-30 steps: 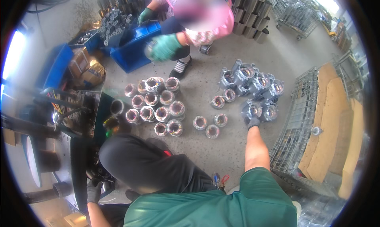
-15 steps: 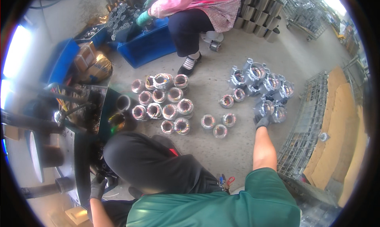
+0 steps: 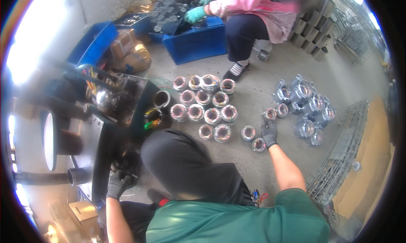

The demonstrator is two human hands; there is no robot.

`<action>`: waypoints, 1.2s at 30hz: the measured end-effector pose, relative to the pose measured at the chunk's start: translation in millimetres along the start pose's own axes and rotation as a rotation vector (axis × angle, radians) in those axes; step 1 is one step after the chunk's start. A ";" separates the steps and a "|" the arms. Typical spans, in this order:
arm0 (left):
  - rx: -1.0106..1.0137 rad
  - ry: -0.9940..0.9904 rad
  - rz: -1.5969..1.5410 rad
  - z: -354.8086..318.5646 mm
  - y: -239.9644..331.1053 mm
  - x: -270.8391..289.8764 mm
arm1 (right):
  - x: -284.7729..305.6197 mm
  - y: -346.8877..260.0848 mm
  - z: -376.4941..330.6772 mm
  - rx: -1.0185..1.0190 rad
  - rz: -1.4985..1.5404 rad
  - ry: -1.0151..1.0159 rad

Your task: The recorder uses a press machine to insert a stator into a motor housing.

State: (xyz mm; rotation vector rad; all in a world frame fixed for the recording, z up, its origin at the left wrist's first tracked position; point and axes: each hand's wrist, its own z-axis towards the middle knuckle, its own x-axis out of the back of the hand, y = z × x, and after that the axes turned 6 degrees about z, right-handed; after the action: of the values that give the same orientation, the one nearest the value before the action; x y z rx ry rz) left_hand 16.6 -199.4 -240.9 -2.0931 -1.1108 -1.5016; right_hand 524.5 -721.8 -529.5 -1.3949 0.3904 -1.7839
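Observation:
My right hand [image 3: 269, 133], in a dark grey glove, is closed over a wire-wound motor stator on the floor, which it almost wholly hides. Two loose stators, one [image 3: 248, 133] and another [image 3: 258, 145], stand just left of and nearer than this hand. Right beyond the fingertips are two more, a stator [image 3: 269, 114] and its neighbour [image 3: 282, 110]. My left hand [image 3: 119, 183], gloved too, is curled against a dark part of the machine [image 3: 95, 137] at my left; what it grips is too dark to make out. Silver motor housings [image 3: 305, 128] cluster farther right, some with windings inside.
Several stators [image 3: 212, 115] stand in rows in the middle of the floor. A co-worker in pink [image 3: 258, 14] sits beyond, gloved hands over a blue bin [image 3: 194, 46]. A wire cage [image 3: 338, 154] with cardboard stands at right. Metal cylinders [image 3: 313, 31] are stacked behind.
My right hand has left the silver housings and moved left to the loose stators. My left hand stays at the machine. The whole view has shifted, moving the scene rightward.

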 end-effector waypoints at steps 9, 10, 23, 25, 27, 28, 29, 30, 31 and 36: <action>0.056 0.013 -0.197 -13.2 29.9 17.7 | -71.8 -89.4 85.2 -0.011 0.030 -0.397; 0.010 -0.003 -0.151 -10.2 28.8 16.7 | -81.4 -98.9 97.5 0.006 0.035 -0.401; -0.111 -0.020 -0.095 -9.5 26.4 47.9 | -137.4 -268.0 240.6 0.193 -0.262 -0.781; -0.145 -0.005 -0.134 -12.6 39.6 74.6 | -139.7 -265.1 253.9 0.231 -0.291 -0.886; -0.260 0.084 -0.132 -12.4 46.0 99.0 | -144.6 -249.8 258.8 0.291 -0.397 -0.762; -0.360 0.163 -0.096 -19.1 42.3 106.2 | -149.2 -267.1 252.7 0.275 -0.398 -0.792; -0.336 0.186 -0.108 -19.9 39.9 104.8 | -142.9 -288.8 246.3 0.351 -0.515 -0.832; -0.262 0.209 -0.276 -15.4 37.3 98.5 | -151.2 -285.6 240.3 0.443 -0.634 -0.825; -0.203 0.232 -0.448 -6.5 36.9 92.0 | -147.6 -284.9 235.0 0.542 -0.637 -0.765; -0.195 0.433 -0.473 9.8 41.4 67.8 | -89.0 -451.9 179.5 0.737 -0.538 -0.913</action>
State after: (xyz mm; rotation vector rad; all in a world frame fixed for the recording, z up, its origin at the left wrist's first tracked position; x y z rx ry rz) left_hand 63.5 -192.4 -176.3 -1.5489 -1.3825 -2.2284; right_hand 508.2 -334.2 -223.1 -1.6198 -1.0916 -1.2265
